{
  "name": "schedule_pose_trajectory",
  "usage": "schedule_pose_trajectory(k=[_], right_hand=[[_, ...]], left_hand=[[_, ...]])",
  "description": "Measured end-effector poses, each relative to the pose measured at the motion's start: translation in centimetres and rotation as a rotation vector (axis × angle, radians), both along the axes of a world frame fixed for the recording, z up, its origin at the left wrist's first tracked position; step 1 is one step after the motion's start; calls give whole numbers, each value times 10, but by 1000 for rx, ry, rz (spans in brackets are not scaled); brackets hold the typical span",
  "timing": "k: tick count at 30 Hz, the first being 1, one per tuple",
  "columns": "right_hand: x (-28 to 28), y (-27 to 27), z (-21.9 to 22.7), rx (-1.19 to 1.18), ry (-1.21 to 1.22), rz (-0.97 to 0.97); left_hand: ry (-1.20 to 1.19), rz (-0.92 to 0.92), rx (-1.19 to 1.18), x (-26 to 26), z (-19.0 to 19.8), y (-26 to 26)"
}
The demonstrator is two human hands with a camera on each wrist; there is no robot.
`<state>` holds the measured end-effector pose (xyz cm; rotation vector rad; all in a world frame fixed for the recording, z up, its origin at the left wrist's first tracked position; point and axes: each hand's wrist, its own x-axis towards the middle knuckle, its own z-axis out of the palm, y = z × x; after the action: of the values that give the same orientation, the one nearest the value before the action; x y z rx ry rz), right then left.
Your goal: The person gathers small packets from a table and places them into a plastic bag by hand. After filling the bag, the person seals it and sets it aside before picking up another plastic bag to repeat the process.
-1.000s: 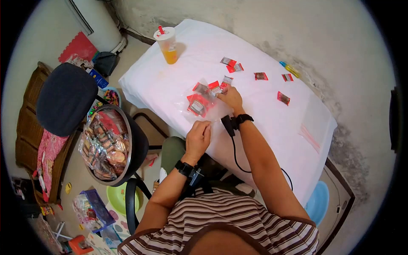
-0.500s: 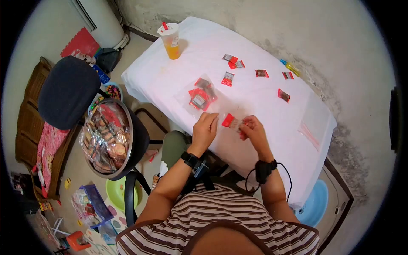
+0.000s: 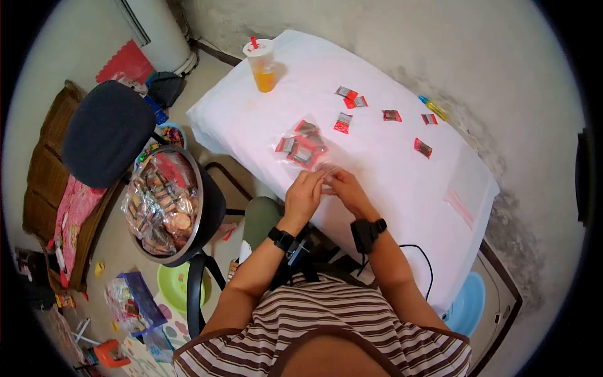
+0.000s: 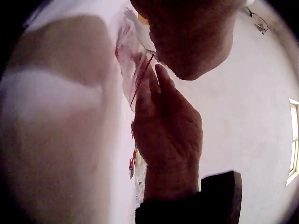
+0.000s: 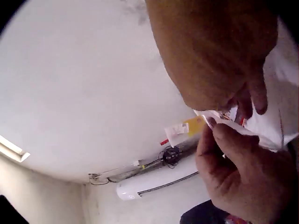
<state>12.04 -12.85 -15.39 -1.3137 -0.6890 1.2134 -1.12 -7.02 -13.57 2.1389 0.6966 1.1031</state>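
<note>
A clear zip bag lies on the white-covered table with several small red and brown wrapped packets showing through it. Its mouth, with a red line along it in the left wrist view, points toward the person. My left hand pinches the mouth from the left. From the right, my right hand pinches the same edge, fingertips meeting the left ones. In the right wrist view, the left thumb and forefinger press together on the clear film.
Loose packets lie farther back, including one behind the bag. A cup of orange drink stands at the far left. A flat bag lies at right, a yellow tube by the wall. Left, a tub holds packaged goods.
The right hand picked a packet from the table and brought it to the bag's mouth. Now that packet is out of the hand, another shows inside the bag, and both hands meet at the mouth.
</note>
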Motion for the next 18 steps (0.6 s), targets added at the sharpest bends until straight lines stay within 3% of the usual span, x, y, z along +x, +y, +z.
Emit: schedule_pose_trajectory(k=[3,5,7,8,10,11,13,14,16,18], right_hand=[[15,-40,36,-30,18,52],[40,-50,27,-32,19,-22],[68,-46,11,-61,-96,-322],[76,-39,3,-60,-96,-325],[93,-19,-8,-157,-357,-412],[102,-4,-15,-155,-357,-413],[112,28,-24,-164,-997,-366],[113,42,-26,-160,-995,-366],[107,67,-24,-242,-1363,-433],[100,86,-20,-292,-1402,-421]], left_hand=[[25,-8,-1,2,-1,-5],[56,7,12,1,-4,-8],[56,3,-4,2,-7,-8],[50,8,-3,2,-7,-8],[43,14,1,2,-5,-7],[45,18,11,2,-2,-6],[48,25,27,2,0,-3],[43,34,34,2,0,-2],[42,43,44,1,-2,0],[117,79,64,1,-7,2]])
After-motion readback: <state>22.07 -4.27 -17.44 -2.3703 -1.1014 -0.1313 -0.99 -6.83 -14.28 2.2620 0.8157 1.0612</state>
